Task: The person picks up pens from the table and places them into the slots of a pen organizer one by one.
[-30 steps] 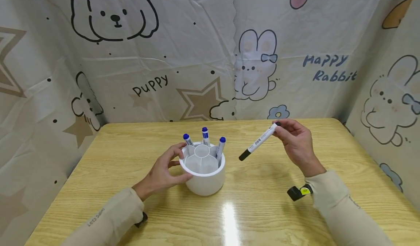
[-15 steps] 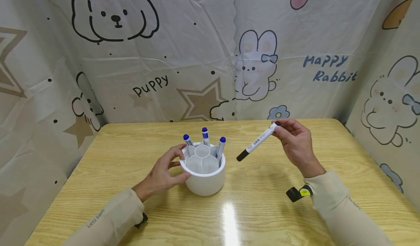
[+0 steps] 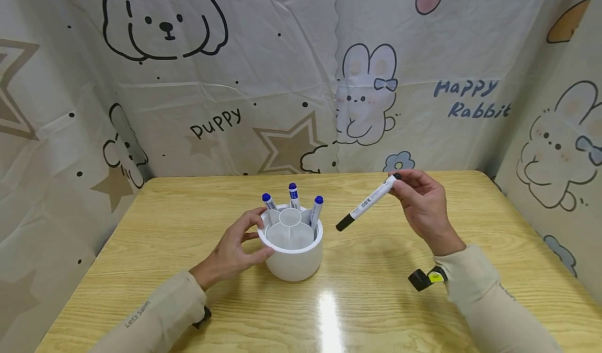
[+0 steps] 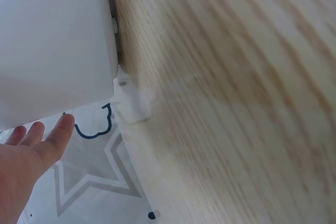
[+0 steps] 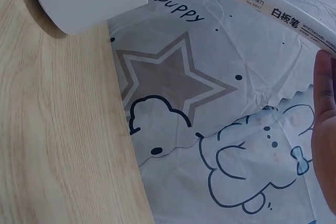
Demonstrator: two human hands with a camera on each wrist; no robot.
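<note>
A round white pen holder (image 3: 295, 265) with several compartments stands on the wooden table. My left hand (image 3: 233, 244) grips its left side, thumb at the front of the rim and fingers farther back. Three blue-capped markers (image 3: 316, 213) lean in the rear and right compartments; the front ones look vacant. To the right, my right hand (image 3: 425, 209) pinches a white whiteboard marker (image 3: 371, 201) by its rear end. Its black cap points down and left, a short way from the holder's rim. In the right wrist view, the whiteboard marker (image 5: 283, 11) shows printed lettering.
The wooden table (image 3: 376, 300) reaches back to a cloth backdrop (image 3: 282, 81) printed with puppies, rabbits and stars. Cloth also hangs at both sides. A black wrist device (image 3: 420, 280) sits below the right cuff.
The whiteboard marker's capped tip has swung slightly left, toward the holder. My right hand has shifted only a little. The left hand and the holder stay in place.
</note>
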